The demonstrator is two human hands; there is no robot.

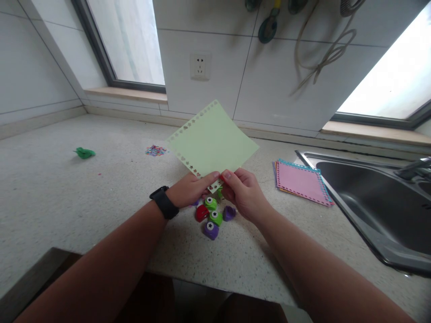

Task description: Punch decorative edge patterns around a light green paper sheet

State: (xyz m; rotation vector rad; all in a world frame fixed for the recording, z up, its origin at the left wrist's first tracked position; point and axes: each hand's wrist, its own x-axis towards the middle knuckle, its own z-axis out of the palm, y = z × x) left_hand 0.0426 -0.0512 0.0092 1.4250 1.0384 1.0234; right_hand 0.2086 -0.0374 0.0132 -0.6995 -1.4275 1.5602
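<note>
A light green paper sheet (pixel 213 140) with punched shapes along two edges is held up above the counter. My left hand (pixel 190 189) pinches its near corner, and my right hand (pixel 243 190) pinches the same corner from the right, with something small and red showing at its fingertips. Just below the hands lie several small craft punches (pixel 211 216) in green, red and purple. A black watch sits on my left wrist.
A stack of pink and coloured punched sheets (pixel 302 181) lies right of the hands, beside a steel sink (pixel 380 206) with a faucet. A pile of paper confetti (pixel 155 150) and a small green object (pixel 85 153) sit at the back left. A wall socket (pixel 200 66) is behind.
</note>
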